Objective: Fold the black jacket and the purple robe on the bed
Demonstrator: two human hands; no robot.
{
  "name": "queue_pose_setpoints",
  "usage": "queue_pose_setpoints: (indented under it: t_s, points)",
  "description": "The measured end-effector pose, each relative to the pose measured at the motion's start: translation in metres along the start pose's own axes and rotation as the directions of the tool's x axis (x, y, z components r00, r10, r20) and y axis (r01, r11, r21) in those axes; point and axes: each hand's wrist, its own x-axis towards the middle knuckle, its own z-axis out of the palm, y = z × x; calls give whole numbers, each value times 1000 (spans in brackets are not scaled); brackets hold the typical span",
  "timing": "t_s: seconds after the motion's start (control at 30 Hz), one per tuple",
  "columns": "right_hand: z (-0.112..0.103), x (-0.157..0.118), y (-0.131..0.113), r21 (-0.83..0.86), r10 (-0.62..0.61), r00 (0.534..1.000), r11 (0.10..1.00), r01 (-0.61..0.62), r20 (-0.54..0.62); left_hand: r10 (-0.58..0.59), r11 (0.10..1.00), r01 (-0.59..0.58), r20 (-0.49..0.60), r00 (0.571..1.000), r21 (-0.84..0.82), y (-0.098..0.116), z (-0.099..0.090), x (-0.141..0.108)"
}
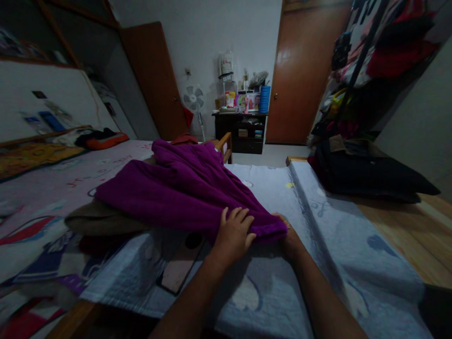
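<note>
A purple garment (183,188) of soft cloth lies spread and wrinkled across the bed, its narrow hemmed end toward me. On top of that end rests my left hand (235,230), open, with its fingers spread over the cloth. My right hand (290,238) grips the corner of the hem at the right; its fingers are partly hidden by the cloth. Partly beneath the garment, at the left, is a folded brown-grey cloth (102,219). A phone (180,268) lies on the blue sheet beside my left forearm, its upper end in the garment's shade.
The light blue bedsheet (247,292) spreads under my arms. A stack of dark folded clothes (367,169) sits at the right, by a wooden surface (406,230). Farther back stand a fan (195,100) and a black cabinet (240,132). An orange and black cloth (106,140) lies far left.
</note>
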Motion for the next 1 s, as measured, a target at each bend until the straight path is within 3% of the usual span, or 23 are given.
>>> queue_pose_setpoints:
  t_s: [0.1,0.23,0.47,0.6,0.83,1.0]
  points:
    - [2,1,1,5,5,1000,1000,-5,-12,-87,985,86,0,996,149,-19,-9,-8]
    - [4,1,-2,-19,3,1000,1000,-4,-21,-135,961,113,71,988,252,-22,-8,-10]
    - [-1,3,-9,129,0,995,992,12,-96,-74,973,58,61,995,222,3,-5,-2]
    - [-9,7,-12,174,0,989,984,26,-145,-39,984,30,49,998,173,23,8,0]
    - [-14,-4,-34,120,-65,996,990,72,-61,-95,987,95,-8,995,131,48,39,10]
    - [-9,-5,-22,83,20,998,996,-15,-62,-81,989,80,5,997,122,57,55,13]
